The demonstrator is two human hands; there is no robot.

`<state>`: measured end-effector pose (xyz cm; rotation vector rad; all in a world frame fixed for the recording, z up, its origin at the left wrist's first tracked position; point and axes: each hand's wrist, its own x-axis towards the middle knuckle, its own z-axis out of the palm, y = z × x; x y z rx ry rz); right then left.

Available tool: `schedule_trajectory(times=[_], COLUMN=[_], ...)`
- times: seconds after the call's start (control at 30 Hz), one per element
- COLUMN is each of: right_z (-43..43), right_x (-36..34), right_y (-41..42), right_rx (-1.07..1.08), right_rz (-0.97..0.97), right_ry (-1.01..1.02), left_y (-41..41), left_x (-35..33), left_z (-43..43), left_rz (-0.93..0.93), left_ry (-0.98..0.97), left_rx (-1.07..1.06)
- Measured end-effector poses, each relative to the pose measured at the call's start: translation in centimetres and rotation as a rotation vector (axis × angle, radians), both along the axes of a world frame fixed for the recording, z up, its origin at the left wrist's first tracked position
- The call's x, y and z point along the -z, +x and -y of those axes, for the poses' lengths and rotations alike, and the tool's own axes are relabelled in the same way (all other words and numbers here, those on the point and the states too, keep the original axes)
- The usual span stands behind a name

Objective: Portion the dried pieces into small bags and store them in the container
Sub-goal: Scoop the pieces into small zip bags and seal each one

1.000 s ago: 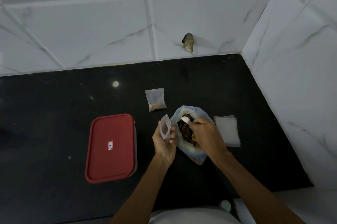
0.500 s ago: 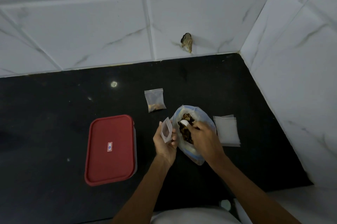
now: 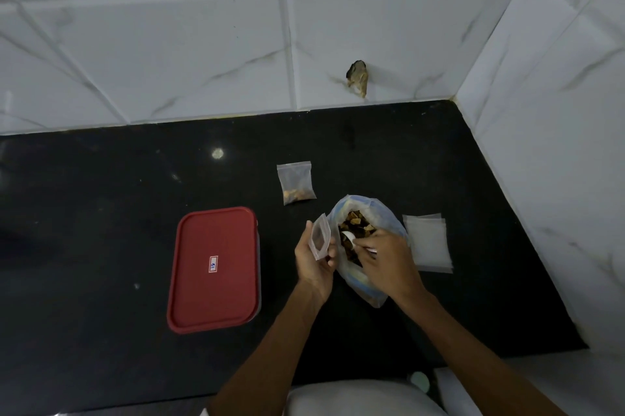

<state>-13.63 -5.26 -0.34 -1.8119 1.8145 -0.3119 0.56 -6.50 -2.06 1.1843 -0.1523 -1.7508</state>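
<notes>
Gripping the spoon [image 3: 348, 237], your right hand [image 3: 385, 256] is scooping dried pieces [image 3: 355, 222]; your left hand [image 3: 313, 263] is pinching the small bag [image 3: 319, 238]; hold its mouth wide.

L hand [image 3: 314, 263] pinched a clear small bag [image 3: 319, 239] just at 9 o'clock of the big bag [image 3: 382, 212]. R hand [image 3: 385, 260] gripped a white spoon [image 3: 348, 237], its bowl in the dried pieces [image 3: 355, 224]. From the big bag: filled bag [image 3: 296, 183] at 11 o'clock, stack of empty bags [image 3: 427, 243] at 3, red-lidded container [image 3: 214, 268] at 9, lid on. All on black counter [image 3: 101, 195].
</notes>
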Motion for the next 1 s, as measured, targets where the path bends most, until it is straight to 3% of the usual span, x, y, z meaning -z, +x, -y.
schedule_trajectory(times=[0.17, 0.4, 0.63, 1.0], right_z=[-0.1, 0.3, -0.5, -2.6], right_x=[0.0, -1.7, -2.4, -8.1], right_y=[0.0, -0.8, -2.4, -0.8], right_rx=[0.219, 0.499, 0.573, 0.674], right_rz=[0.199, 0.510, 0.743, 1.007], right_ry=[0.018, 0.241, 0.287, 0.182], left_y=[0.0, 0.3, 0.8, 0.8], left_x=[-0.2, -0.5, -0.8, -1.2], left_z=[-0.2, -0.4, -0.5, -0.6], left_rz=[0.022, -0.054, -0.047, -0.003], left_ry=[-0.010, -0.026, -0.036, -0.016], left_rx=[0.024, -0.022, 0.014, 0.015])
